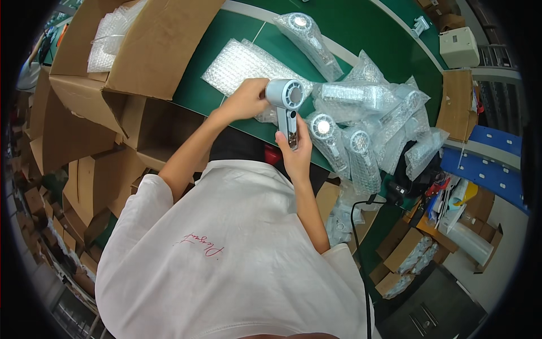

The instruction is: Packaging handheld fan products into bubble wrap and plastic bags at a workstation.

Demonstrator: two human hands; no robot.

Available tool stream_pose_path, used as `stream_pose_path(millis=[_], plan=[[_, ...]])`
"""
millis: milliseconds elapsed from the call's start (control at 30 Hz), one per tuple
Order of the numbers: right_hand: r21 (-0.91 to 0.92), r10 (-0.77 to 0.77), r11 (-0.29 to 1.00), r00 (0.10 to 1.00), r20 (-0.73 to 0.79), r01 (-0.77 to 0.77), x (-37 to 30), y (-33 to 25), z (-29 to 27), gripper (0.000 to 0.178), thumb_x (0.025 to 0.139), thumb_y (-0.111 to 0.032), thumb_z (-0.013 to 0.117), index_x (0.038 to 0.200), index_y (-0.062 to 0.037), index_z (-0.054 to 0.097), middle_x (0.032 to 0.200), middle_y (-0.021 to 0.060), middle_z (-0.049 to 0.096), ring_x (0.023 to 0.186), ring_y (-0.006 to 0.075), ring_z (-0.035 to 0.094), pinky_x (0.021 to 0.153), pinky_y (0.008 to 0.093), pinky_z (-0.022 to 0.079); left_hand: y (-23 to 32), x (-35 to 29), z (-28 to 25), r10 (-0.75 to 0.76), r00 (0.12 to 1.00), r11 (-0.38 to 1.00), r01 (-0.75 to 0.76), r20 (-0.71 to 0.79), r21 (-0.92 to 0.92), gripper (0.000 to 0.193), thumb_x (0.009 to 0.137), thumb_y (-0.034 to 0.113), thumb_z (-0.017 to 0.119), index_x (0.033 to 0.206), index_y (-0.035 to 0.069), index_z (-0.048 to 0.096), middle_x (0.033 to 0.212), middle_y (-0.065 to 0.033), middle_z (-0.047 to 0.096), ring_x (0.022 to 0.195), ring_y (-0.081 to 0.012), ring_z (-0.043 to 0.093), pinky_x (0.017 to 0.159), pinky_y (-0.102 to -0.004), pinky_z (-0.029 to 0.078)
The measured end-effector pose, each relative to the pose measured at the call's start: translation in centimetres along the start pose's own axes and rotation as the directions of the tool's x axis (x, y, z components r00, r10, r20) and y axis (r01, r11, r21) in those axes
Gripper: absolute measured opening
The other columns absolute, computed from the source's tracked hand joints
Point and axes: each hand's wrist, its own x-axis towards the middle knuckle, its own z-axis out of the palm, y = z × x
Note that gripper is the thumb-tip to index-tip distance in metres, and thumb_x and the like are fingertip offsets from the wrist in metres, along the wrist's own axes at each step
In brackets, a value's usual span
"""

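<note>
The right hand [300,151] grips the handheld fan [285,114] by its handle, at the edge of the table [195,86]; the left hand [246,100] touches its head, hold unclear. Apparent step: inspection; next move requires handle support. Bubble wrap [237,63] lies beyond.

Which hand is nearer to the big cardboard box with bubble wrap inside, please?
Left. The left hand, at the head of the fan, is right of the cardboard box and apart from it; the right hand, gripping the fan's handle, is farther right.
</note>
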Motion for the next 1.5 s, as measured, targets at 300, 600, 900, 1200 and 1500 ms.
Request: stream_pose_path(millis=[300,600,900,1200,1500], plan=[[-0.580,-0.334,0.721,0.923,0.191,0.380,0.0,-0.5,-2.9,0.059,0.088,-0.007,0.064,0.143,0.0014,0.045,0.110,0.0176,0.067,0.085,0.0299,0.065,0.076,0.0386,0.053,-1.1,0.5,-2.3,-0.323,0.937,0.716,0.332,0.129,-0.614,0.006,0.086,0.005,0.063,0.083,0.001,0.059,0.072,-0.0035,0.051,0.061,-0.0149,0.043,0.060,-0.0249,0.038],[-0.854,-0.156,0.453,0.966,0.208,0.257,0.7,-9.1,-2.0,0.056,0.091,-0.013,0.063,0.144,-0.0038,0.045,0.097,0.0163,0.068,0.067,0.0284,0.062,0.059,0.0390,0.051,8.5,0.4,-0.1,0.443,0.896,0.800,-0.405,0.019,0.442,0.009,0.087,0.004,0.065,0.079,0.002,0.060,0.075,-0.0036,0.050,0.065,-0.0171,0.044,0.059,-0.0252,0.037],[0.415,0.269,0.847,0.942,0.202,-0.331,1.9,-10.2,-5.8,0.057,0.099,-0.030,0.054,0.146,-0.0031,0.038,0.092,0.0169,0.069,0.057,0.0204,0.063,0.047,0.0245,0.045,11.0,-1.9,0.3,0.369,0.918,0.922,-0.341,-0.146,0.183,0.012,0.083,0.001,0.068,0.077,0.004,0.059,0.076,-0.0032,0.049,0.063,-0.0182,0.044,0.057,-0.0280,0.038],[0.476,-0.119,0.879,0.947,0.298,-0.040,2.0,-11.5,-6.0,0.074,0.101,-0.053,0.044,0.147,0.0034,0.029,0.109,0.0224,0.066,0.066,0.0211,0.068,0.039,0.0220,0.043,13.4,1.5,-1.9,0.114,0.935,0.924,-0.224,-0.336,-0.309,0.011,0.086,0.004,0.067,0.078,0.002,0.060,0.073,0.0001,0.047,0.061,-0.0098,0.038,0.055,-0.0223,0.031],[0.551,0.010,0.815,0.955,0.297,-0.180,2.1,-14.3,-3.6,0.073,0.100,-0.057,0.044,0.148,-0.0050,0.029,0.130,0.0273,0.054,0.098,0.0295,0.068,0.044,0.0259,0.052,14.8,-0.9,0.7,0.449,0.883,0.882,-0.462,-0.136,-0.092,0.011,0.081,0.002,0.072,0.081,0.003,0.061,0.076,-0.0023,0.049,0.064,-0.0133,0.040,0.058,-0.0245,0.034]])
